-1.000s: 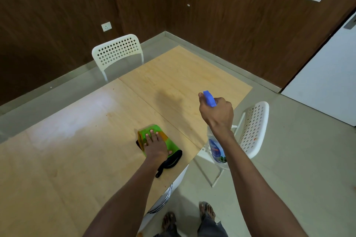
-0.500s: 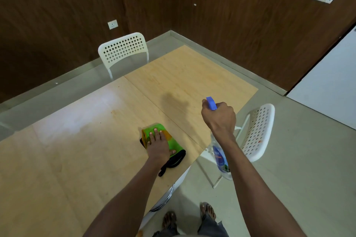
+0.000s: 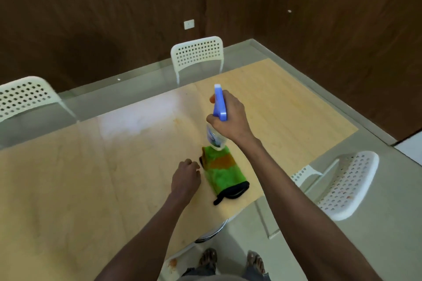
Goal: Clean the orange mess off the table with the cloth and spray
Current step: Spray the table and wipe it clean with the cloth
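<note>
A green cloth (image 3: 222,172) with an orange stain and a black cuff lies on the wooden table (image 3: 114,178) near its right edge. My right hand (image 3: 230,118) grips a spray bottle (image 3: 219,107) with a blue trigger head, held in the air above the cloth's far end, nozzle pointing away from me. My left hand (image 3: 185,178) rests on the table just left of the cloth with its fingers curled, holding nothing; whether a fingertip touches the cloth's edge I cannot tell. Faint orange smears (image 3: 177,121) show on the table beyond the cloth.
White perforated chairs stand at the far side (image 3: 197,55), far left (image 3: 25,96) and right (image 3: 342,185) of the table. A dark wooden wall (image 3: 319,18) closes the back. My sandalled feet (image 3: 230,260) stand at the table's near edge, by an orange spot (image 3: 172,262) on the floor.
My right hand brought the spray bottle from beside the table's right edge to above the cloth. My left hand came off the cloth and moved to its left side. My view turned left.
</note>
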